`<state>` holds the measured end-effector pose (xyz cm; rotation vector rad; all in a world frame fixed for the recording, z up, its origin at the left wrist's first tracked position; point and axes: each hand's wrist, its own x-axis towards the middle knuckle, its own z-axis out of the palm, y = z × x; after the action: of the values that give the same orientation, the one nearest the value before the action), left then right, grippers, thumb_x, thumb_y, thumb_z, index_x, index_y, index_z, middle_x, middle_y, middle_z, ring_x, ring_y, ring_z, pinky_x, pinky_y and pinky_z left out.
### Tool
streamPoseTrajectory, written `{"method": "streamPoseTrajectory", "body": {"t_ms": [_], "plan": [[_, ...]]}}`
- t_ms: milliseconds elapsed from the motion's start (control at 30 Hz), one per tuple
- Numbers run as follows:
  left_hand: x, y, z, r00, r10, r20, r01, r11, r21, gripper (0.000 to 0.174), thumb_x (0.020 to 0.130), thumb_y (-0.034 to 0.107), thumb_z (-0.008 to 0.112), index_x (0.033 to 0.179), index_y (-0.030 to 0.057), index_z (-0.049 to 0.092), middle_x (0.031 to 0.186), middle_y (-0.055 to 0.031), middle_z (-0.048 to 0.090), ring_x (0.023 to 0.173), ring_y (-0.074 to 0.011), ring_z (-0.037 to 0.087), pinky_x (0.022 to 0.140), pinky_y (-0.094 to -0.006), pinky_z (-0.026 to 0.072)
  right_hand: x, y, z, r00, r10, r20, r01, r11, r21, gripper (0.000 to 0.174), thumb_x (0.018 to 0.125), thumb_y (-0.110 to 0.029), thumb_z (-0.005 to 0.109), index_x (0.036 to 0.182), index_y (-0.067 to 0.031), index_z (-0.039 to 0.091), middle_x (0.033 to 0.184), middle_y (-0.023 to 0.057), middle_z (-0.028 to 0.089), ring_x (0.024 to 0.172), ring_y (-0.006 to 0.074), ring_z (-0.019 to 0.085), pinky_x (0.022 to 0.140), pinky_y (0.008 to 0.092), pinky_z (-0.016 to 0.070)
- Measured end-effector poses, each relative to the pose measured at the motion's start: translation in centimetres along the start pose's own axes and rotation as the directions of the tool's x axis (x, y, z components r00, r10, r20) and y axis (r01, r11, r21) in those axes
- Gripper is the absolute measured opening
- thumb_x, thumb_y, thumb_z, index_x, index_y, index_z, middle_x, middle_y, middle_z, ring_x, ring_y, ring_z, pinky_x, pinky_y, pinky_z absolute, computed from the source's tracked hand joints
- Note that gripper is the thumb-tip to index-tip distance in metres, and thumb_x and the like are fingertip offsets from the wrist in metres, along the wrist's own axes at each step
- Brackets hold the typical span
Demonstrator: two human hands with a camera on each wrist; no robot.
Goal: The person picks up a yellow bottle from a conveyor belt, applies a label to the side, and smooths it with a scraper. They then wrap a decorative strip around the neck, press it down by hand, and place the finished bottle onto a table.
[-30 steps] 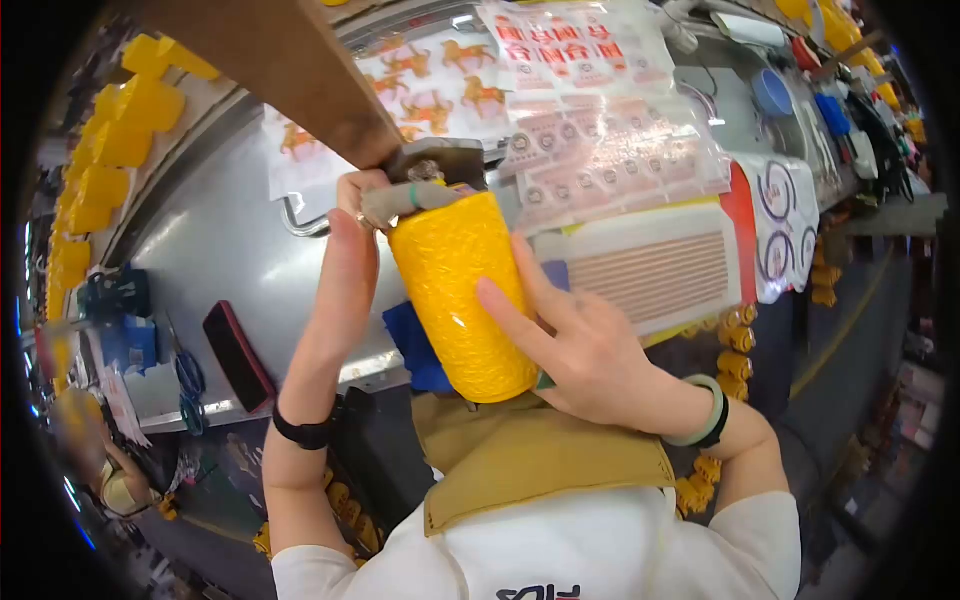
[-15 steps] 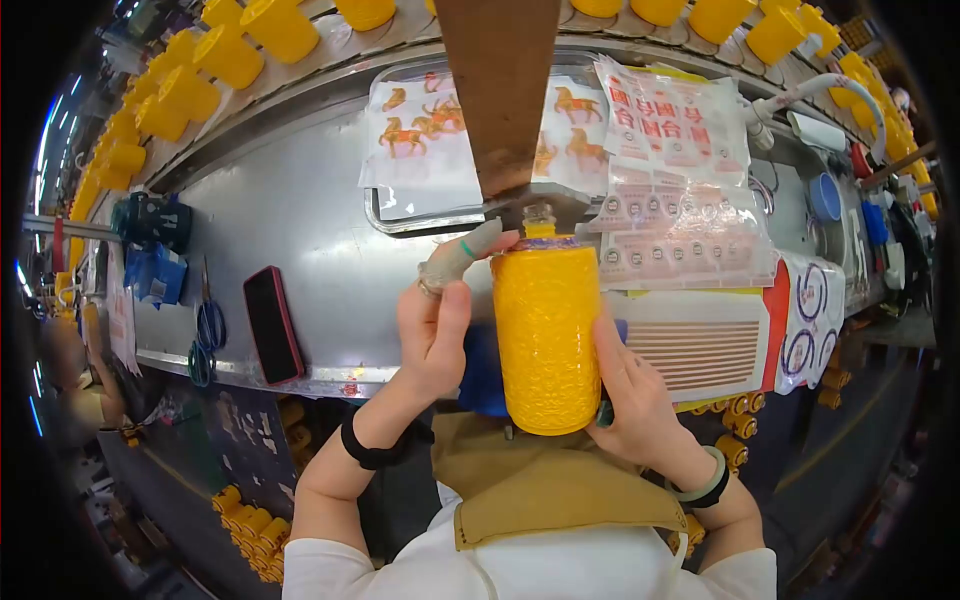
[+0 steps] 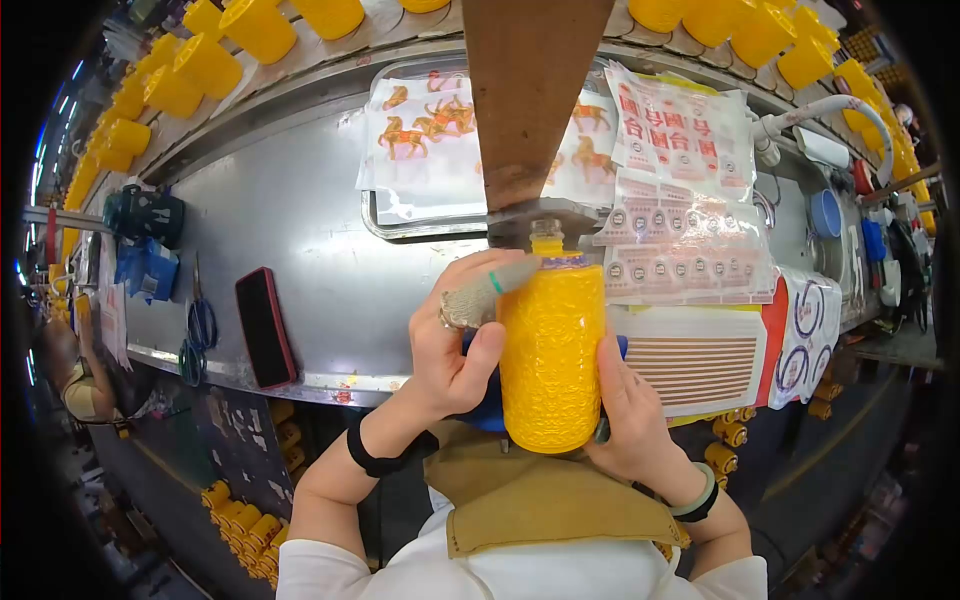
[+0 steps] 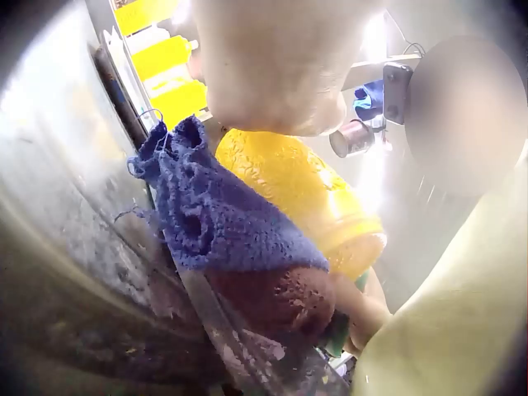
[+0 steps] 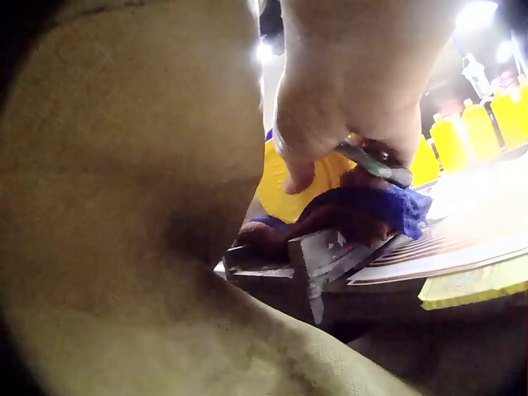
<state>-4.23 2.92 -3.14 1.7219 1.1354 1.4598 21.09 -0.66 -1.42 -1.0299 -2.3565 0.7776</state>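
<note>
A yellow bottle with embossed sides stands nearly upright in the head view, its clear glass neck pointing away from me. Around its shoulder runs a purple patterned band. My right hand holds the bottle low on its right side. A slim green-and-grey tool sits in that same hand. My left hand lies along the bottle's upper left, its straight index finger, in a grey covering, touching the shoulder; the thumb stands apart. Blue cloth lies under the bottle at the table edge.
A brown beam comes down just beyond the bottle's neck. Sheets of horse decals and red-printed decals lie behind. A phone and scissors are at left. Yellow bottles line the far shelf.
The bottle has swung from leaning left to nearly upright. My left hand has come off the neck, and its covered index finger now lies against the shoulder. My right hand still holds the bottle.
</note>
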Motion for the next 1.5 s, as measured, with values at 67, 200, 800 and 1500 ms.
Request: {"method": "streamPoseTrajectory", "body": {"t_ms": [67,200,800,1500], "plan": [[-0.1,-0.1,0.1,0.999,0.019,-0.028,-0.019,1.000,-0.006,0.042,0.099,0.022,0.053,0.127,-0.0070,0.067,0.125,-0.0237,0.070,0.121,-0.0383,0.063,0.103,-0.0447,0.0496,0.1,0.0,0.0,1.000,0.006,0.006,-0.006,1.000,0.003,0.109,0.057,-0.004,0.084,0.153,0.0118,0.036,0.158,0.0392,0.035,0.090,0.0350,0.067,0.085,0.0385,0.0551],[0.0,-0.4,-0.1,1.000,0.013,0.002,-0.013,1.000,-0.006,0.043,0.100,0.024,0.054,0.127,-0.0064,0.066,0.131,-0.0225,0.064,0.122,-0.0353,0.060,0.105,-0.0426,0.0471,0.1,0.0,-0.1,1.000,0.002,0.008,-0.002,1.000,0.000,0.109,0.058,-0.005,0.085,0.154,0.0117,0.035,0.158,0.0392,0.035,0.090,0.0352,0.067,0.085,0.0388,0.0553],[1.0,-1.5,0.4,0.907,-0.406,0.111,0.418,0.841,-0.342,0.057,0.109,0.061,0.030,0.127,0.0089,0.044,0.117,-0.0021,0.049,0.119,-0.0145,0.045,0.111,-0.0344,0.0295,0.2,-0.4,0.2,0.980,0.195,0.024,-0.196,0.980,0.044,0.106,0.069,-0.008,0.086,0.154,0.0178,0.027,0.147,0.0385,0.049,0.106,0.0454,0.067,0.091,0.0449,0.0540],[-0.8,-0.4,0.5,0.984,-0.167,-0.070,0.146,0.960,-0.241,0.044,0.109,0.021,0.043,0.133,-0.0083,0.064,0.130,-0.0201,0.069,0.125,-0.0286,0.061,0.109,-0.0402,0.0444,-0.3,-0.5,-0.1,0.987,0.138,0.083,-0.134,0.990,-0.051,0.105,0.071,-0.004,0.083,0.155,0.0191,0.024,0.121,0.0280,0.065,0.099,0.0398,0.069,0.087,0.0414,0.0544]]}}
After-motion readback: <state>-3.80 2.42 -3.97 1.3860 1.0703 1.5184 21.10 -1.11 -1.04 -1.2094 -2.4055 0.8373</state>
